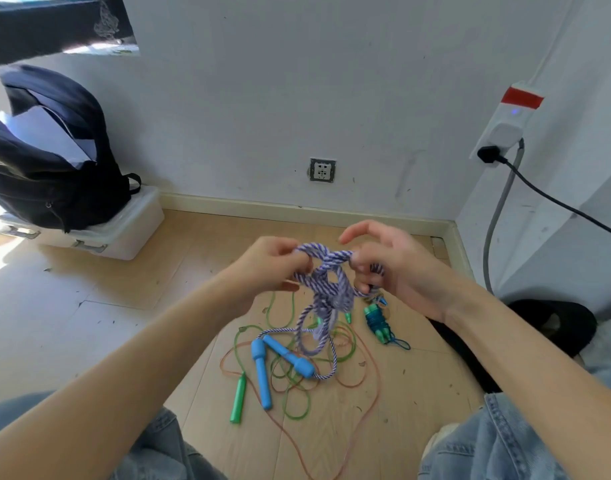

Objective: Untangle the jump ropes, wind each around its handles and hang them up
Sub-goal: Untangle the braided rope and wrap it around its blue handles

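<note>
A purple-and-white twisted rope (326, 282) is knotted in mid-air above the floor. My left hand (269, 263) pinches its left loops, and my right hand (383, 261) grips the right side, index finger raised. The rope hangs down to two blue handles (262, 372) lying on the wooden floor. Under them lie a tangled green cord (295, 393) with a green handle (238, 398) and a thin orange cord (361, 379). A wound teal rope with green handles (378, 323) lies to the right.
A dark backpack (51, 161) sits on a clear plastic box (124, 230) at the left wall. A wall socket (322, 170) and a power strip (504, 123) with a black cable are on the walls. My jeans-clad knees (504, 445) frame the floor.
</note>
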Tool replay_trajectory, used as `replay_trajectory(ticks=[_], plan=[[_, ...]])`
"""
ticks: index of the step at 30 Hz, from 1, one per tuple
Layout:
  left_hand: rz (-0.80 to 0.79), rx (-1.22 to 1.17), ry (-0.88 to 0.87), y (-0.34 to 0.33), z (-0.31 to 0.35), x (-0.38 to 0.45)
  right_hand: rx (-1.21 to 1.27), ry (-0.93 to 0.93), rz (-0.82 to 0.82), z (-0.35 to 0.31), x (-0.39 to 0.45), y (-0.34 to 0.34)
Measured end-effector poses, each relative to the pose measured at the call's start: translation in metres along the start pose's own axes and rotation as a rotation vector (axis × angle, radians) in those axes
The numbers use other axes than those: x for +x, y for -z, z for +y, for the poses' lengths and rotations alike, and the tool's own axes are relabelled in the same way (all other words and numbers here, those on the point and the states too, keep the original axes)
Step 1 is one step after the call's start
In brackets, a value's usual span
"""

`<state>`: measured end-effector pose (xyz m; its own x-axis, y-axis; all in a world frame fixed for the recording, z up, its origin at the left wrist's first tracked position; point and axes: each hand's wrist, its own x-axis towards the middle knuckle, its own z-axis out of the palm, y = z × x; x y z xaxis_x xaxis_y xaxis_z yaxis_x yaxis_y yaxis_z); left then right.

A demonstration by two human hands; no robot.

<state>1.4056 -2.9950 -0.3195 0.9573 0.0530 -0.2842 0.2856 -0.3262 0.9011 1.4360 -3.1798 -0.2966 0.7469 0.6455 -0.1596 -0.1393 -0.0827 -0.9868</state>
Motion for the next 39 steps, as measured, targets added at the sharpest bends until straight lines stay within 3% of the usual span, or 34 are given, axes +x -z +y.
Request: replay_trajectory(ticks=[2, 4, 6, 8, 10, 12, 14, 15, 19, 21, 23, 25, 27, 29, 31, 33, 36, 39], plan=[[-0.029, -0.316, 0.093, 0.01, 0.008, 0.0, -0.359, 0.007, -0.026, -0.002, -0.001, 0.001], [-0.138, -0.578, 0.105, 0.014, 0.013, -0.004, -0.563, 0.076, 0.048, -0.004, 0.002, -0.001], [-0.27, -0.771, 0.046, 0.019, 0.018, -0.008, -0.47, 0.139, 0.119, -0.003, 0.004, 0.0], [-0.407, -0.865, -0.016, 0.026, 0.024, -0.01, -0.133, 0.143, 0.221, -0.002, 0.006, 0.006], [-0.51, -0.66, 0.015, 0.024, 0.024, -0.013, 0.204, 0.103, 0.41, 0.001, 0.007, 0.013], [-0.526, -0.244, 0.059, 0.009, 0.016, -0.013, 0.39, 0.063, 0.549, 0.006, 0.01, 0.017], [-0.439, -0.018, 0.08, -0.003, 0.008, -0.012, 0.34, 0.051, 0.541, 0.012, 0.011, 0.017], [-0.371, -0.025, 0.069, -0.003, 0.007, -0.009, 0.255, 0.046, 0.482, 0.013, 0.01, 0.017], [-0.106, -0.62, 0.125, 0.021, 0.006, -0.002, -0.324, -0.091, -0.003, 0.008, 0.0, 0.014], [0.01, -0.949, 0.163, 0.029, 0.005, 0.0, -0.398, -0.122, -0.2, 0.006, -0.003, 0.007], [0.14, -1.139, 0.164, 0.036, 0.006, 0.001, -0.175, -0.055, -0.091, 0.002, -0.002, -0.001], [0.21, -1.171, 0.122, 0.042, 0.011, 0.003, 0.135, 0.059, 0.234, 0.003, 0.003, 0.002], [0.157, -1.102, 0.119, 0.039, 0.015, 0.002, 0.387, 0.104, 0.521, 0.004, 0.01, 0.01], [-0.017, -0.858, 0.142, 0.027, 0.015, -0.003, 0.518, 0.106, 0.646, 0.003, 0.013, 0.017], [-0.23, -0.559, 0.168, 0.013, 0.011, -0.01, 0.496, 0.1, 0.601, 0.002, 0.012, 0.018], [-0.355, -0.345, 0.173, 0.002, 0.006, -0.015, 0.475, 0.088, 0.456, 0.002, 0.011, 0.013], [-0.399, -0.205, 0.172, -0.008, 0.001, -0.019, 0.419, 0.062, 0.268, 0.004, 0.009, 0.003], [-0.374, -0.154, 0.077, -0.012, 0.0, -0.018, 0.424, 0.062, 0.22, 0.005, 0.008, 0.003]])
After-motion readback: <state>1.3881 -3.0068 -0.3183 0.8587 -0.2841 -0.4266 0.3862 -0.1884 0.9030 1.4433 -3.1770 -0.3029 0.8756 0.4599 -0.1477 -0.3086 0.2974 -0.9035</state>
